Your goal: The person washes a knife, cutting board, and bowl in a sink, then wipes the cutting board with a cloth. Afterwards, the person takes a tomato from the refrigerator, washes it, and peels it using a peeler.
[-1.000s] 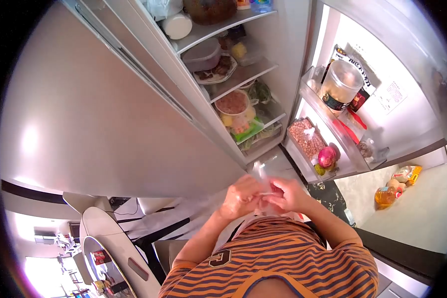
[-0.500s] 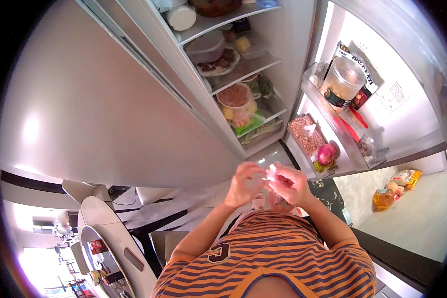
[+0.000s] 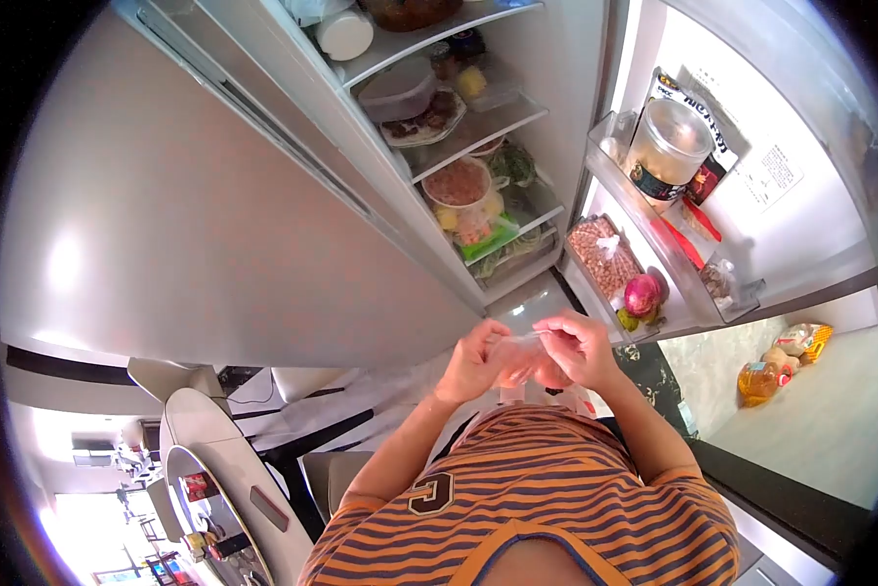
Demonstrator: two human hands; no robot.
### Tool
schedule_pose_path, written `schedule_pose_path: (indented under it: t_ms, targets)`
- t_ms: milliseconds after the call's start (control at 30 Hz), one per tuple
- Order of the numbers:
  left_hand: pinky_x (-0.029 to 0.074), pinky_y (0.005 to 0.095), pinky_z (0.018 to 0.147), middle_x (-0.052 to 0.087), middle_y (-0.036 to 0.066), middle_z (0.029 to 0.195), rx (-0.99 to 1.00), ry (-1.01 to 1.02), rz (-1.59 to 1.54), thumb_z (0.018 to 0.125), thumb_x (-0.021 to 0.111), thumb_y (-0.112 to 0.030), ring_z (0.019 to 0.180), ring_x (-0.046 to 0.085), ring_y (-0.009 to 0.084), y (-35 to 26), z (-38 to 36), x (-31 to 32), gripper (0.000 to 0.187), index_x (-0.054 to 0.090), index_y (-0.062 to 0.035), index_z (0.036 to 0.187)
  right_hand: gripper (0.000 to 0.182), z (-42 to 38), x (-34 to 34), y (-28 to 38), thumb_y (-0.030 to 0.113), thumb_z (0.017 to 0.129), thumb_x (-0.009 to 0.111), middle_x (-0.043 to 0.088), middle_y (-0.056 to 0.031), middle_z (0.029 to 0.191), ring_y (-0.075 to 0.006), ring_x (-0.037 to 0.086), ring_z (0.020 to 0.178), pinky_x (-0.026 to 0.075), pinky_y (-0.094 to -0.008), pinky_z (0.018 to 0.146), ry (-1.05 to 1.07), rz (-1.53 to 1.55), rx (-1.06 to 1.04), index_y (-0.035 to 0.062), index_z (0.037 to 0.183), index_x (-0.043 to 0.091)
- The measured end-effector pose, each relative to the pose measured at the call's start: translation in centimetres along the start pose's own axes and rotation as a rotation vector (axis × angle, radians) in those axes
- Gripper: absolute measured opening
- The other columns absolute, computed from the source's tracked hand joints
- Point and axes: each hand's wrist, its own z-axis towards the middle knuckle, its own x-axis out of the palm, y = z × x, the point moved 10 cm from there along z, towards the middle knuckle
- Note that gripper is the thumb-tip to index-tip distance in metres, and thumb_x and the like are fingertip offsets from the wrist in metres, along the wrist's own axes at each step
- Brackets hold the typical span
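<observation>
A thin, clear plastic bag (image 3: 520, 354) is stretched between my two hands in front of my waist. My left hand (image 3: 470, 365) pinches one side of it, fingers closed. At the other side, my right hand (image 3: 580, 352) grips the bag's upper edge between thumb and fingertips. Something pinkish shows below the plastic, too blurred to name. Just beyond my hands stands a fridge with its right door open; a bag of peanuts (image 3: 603, 256) and a red onion (image 3: 644, 293) lie in the lowest door bin.
Fridge shelves hold a bowl of reddish food (image 3: 457, 184), a plate of dark food (image 3: 424, 127) and a green bag (image 3: 491, 241). A clear jar (image 3: 669, 146) stands in the upper door bin. An oil bottle (image 3: 757, 383) is at right; a table (image 3: 200, 420) is at left.
My hands have drawn slightly apart, and the plastic bag now spreads between them. The right hand has risen a little. The camera view has shifted slightly.
</observation>
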Motion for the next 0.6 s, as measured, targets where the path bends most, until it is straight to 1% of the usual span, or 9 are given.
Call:
schedule_pose_path:
  t_ms: [67,100,200,267,400,433,533,567,600]
  targets:
    - [0.034,0.0192,0.049,0.047,-0.006,0.060,0.007,0.076,0.094,0.089,0.054,-0.014,0.057,0.041,0.0005,0.5,-0.3,0.8,0.014,0.053,-0.0046,0.078,0.010,-0.4,-0.5,-2.5,0.004,0.083,0.054,0.052,0.0002,0.069,-0.0069,0.047,0.060,0.038,-0.0212,0.056,-0.073,0.102,0.150,-0.0004,0.091,0.058]
    - [0.035,0.0193,0.050,0.048,-0.006,0.061,-0.011,-0.024,0.024,0.089,0.053,-0.015,0.057,0.042,0.0014,1.0,-0.3,-0.5,0.014,0.053,-0.0053,0.079,0.008,-0.8,-0.6,-3.7,0.005,0.085,0.053,0.052,0.0005,0.070,-0.0068,0.048,0.062,0.039,-0.0208,0.058,-0.106,0.154,0.226,-0.0005,0.089,0.056]
    - [0.039,0.0202,0.053,0.049,-0.005,0.064,-0.062,-0.280,-0.199,0.091,0.052,-0.017,0.057,0.045,0.0041,2.6,-0.7,-4.0,0.014,0.054,-0.0062,0.082,0.008,-0.8,-1.1,-5.4,0.009,0.089,0.051,0.051,0.0006,0.074,-0.0066,0.049,0.068,0.039,-0.0199,0.065,-0.210,0.320,0.251,0.0008,0.090,0.050]
    - [0.041,0.0218,0.054,0.051,-0.005,0.064,-0.086,-0.385,-0.366,0.091,0.051,-0.018,0.056,0.048,0.0061,3.5,-1.0,-4.2,0.016,0.054,-0.0055,0.082,0.007,-0.7,-0.1,-5.0,0.007,0.091,0.047,0.051,-0.0015,0.077,-0.0061,0.048,0.069,0.041,-0.0194,0.063,-0.169,0.319,0.207,0.0015,0.094,0.045]
    - [0.042,0.0242,0.052,0.056,0.000,0.061,0.038,-0.416,0.421,0.089,0.053,-0.017,0.055,0.050,0.0076,1.0,-0.7,-5.1,0.021,0.059,-0.0004,0.079,0.009,-0.4,0.4,-4.9,0.010,0.092,0.047,0.051,-0.0030,0.079,-0.0073,0.049,0.071,0.042,-0.0214,0.066,-0.154,0.336,0.198,0.0016,0.095,0.045]
    - [0.041,0.0236,0.050,0.057,0.002,0.060,-0.029,-0.472,0.441,0.088,0.055,-0.018,0.054,0.049,0.0067,0.8,-0.8,-6.4,0.023,0.062,0.0014,0.078,0.009,-0.2,-0.1,-5.0,0.010,0.092,0.046,0.051,-0.0032,0.080,-0.0077,0.049,0.071,0.043,-0.0217,0.067,-0.184,0.327,0.179,0.0016,0.095,0.045]
    - [0.037,0.0236,0.046,0.057,0.001,0.062,0.226,-0.606,0.453,0.087,0.055,-0.018,0.052,0.046,0.0064,0.4,-0.8,-8.1,0.021,0.064,0.0007,0.083,0.007,-0.5,-0.9,-6.3,0.008,0.091,0.045,0.053,-0.0035,0.080,-0.0086,0.051,0.072,0.042,-0.0224,0.068,-0.248,0.335,0.182,0.0017,0.094,0.047]
    - [0.044,0.0266,0.054,0.064,0.011,0.075,0.160,-0.556,0.576,0.085,0.058,-0.017,0.064,0.058,0.0114,-0.1,-0.8,-8.1,0.018,0.066,-0.0016,0.090,0.007,-0.8,-1.1,-6.6,0.007,0.091,0.045,0.053,-0.0033,0.079,-0.0083,0.051,0.072,0.042,-0.0222,0.068,-0.274,0.322,0.193,0.0021,0.094,0.047]
    - [0.043,0.0259,0.055,0.064,0.010,0.077,0.095,-0.538,0.460,0.085,0.057,-0.016,0.064,0.057,0.0105,0.6,-1.0,-8.8,0.018,0.066,-0.0012,0.091,0.006,-1.2,-1.2,-7.0,0.006,0.090,0.045,0.054,-0.0030,0.078,-0.0079,0.051,0.072,0.042,-0.0220,0.068,-0.299,0.310,0.210,0.0025,0.095,0.048]
